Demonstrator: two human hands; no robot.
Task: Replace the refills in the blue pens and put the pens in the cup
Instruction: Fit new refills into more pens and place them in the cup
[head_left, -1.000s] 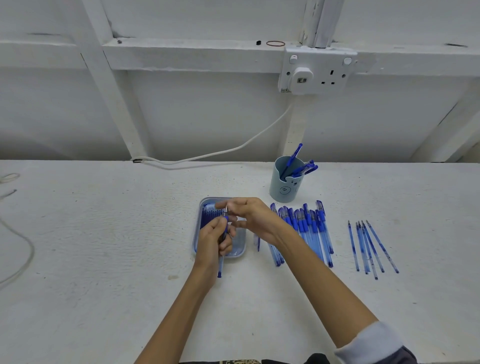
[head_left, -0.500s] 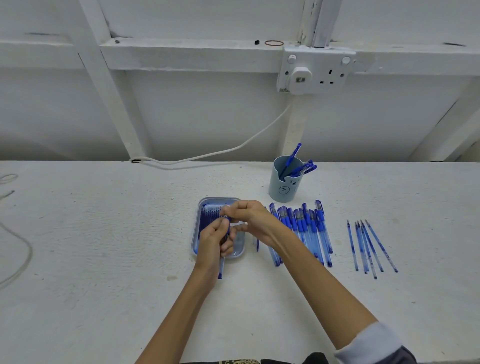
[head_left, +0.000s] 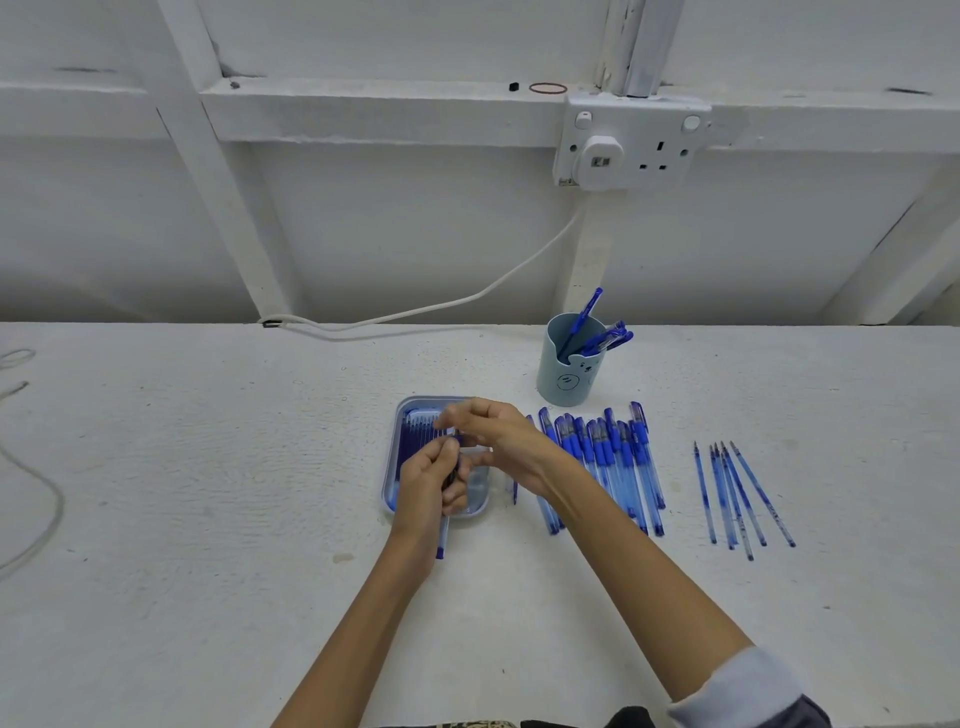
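Only the right hand (head_left: 506, 439) has been turned slightly since earlier. Over the white table (head_left: 208, 519) and shallow blue plastic tray (head_left: 480, 493), a slim blue pen (head_left: 441, 543) is gripped by the left hand (head_left: 428, 483), its far end pinched by the right. The barrel should be held steady while the end is twisted squarely; its long axis runs near-to-far, lower end toward the person

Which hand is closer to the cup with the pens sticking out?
Right. The right hand is just in front and left of the cup, not touching it. The left hand, gripping a pen, is farther left and nearer the person, over the tray.
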